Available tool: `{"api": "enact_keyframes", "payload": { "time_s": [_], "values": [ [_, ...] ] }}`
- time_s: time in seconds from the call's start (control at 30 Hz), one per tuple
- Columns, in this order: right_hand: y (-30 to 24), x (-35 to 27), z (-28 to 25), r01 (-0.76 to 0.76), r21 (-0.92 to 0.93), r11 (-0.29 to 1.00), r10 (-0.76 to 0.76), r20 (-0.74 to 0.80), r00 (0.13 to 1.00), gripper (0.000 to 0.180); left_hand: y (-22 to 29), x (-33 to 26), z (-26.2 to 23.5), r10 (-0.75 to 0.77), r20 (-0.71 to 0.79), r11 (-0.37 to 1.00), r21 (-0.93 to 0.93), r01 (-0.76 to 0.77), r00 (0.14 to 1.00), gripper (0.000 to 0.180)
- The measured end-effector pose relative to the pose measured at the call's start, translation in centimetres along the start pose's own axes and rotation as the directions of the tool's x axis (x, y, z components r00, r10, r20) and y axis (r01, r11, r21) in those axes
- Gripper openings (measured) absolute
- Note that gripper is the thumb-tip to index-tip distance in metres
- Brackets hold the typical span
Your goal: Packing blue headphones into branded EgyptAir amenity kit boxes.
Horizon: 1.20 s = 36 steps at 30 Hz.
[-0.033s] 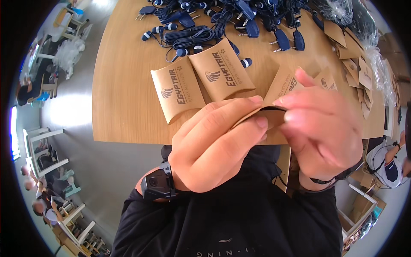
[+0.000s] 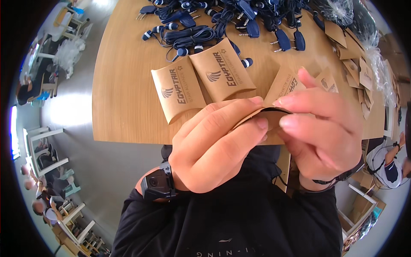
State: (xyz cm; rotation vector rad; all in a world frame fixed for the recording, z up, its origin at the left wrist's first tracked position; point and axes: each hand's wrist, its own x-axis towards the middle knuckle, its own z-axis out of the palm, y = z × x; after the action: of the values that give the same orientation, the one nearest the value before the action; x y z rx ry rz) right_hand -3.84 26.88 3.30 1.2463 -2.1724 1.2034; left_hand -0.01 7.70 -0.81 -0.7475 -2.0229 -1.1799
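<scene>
1. Brown cardboard sleeve held up close under the head camera, above the near edge of the wooden counter, between both hands.
2. Left hand: grip clamped on the sleeve's left end, thumb on top, fingers curled beneath; likely steadying it.
3. Right hand: fingertips pinched on the sleeve's upper edge, thumb below, pulling the mouth into a dark slit. Judged: held so to bow the flat card open.
4. Just beyond the sleeve, on the counter: two finished pillow-shaped boxes lying side by side, touching, printed faces up; seemingly set aside within easy reach.
5. Farther beyond the sleeve: tangle of dark blue earphones with coiled cables and plugs, spread across the counter's far part.
6. Right of the sleeve: loose flat brown sleeves scattered near clear plastic wrapping.
7. Black wrist device on the left wrist, below the sleeve; dark band on the right wrist.
8. Left of the counter, well apart: white chairs and seated people, blurred at the rim.
</scene>
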Motion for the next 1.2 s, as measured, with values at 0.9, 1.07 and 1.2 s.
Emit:
{"api": "enact_keyframes", "payload": {
  "time_s": [0.9, 1.07, 1.2],
  "values": [
    [-1.3, -1.4, 0.1, -0.28, -0.017, 0.96, 0.281, 0.011, 0.96, 0.035, -0.8, -0.7, 1.2, 0.084, -0.117, 0.995, -0.039, -0.089, 0.99, 0.032],
    [-1.4, -0.8, -0.4, -0.154, -0.163, 0.975, 0.165, 0.06, 0.984, 0.033, 0.6, 0.2, 0.8, -0.183, -0.1, 0.957, -0.246, 0.154, 0.978, 0.051],
    [-0.4, -0.4, 1.0, -0.05, -0.09, 0.995, 0.05, 0.005, 0.999, 0.032, -0.8, -0.1, -0.4, -0.064, 0.022, 0.97, -0.233, 0.067, 0.998, 0.048]
  ]
}}
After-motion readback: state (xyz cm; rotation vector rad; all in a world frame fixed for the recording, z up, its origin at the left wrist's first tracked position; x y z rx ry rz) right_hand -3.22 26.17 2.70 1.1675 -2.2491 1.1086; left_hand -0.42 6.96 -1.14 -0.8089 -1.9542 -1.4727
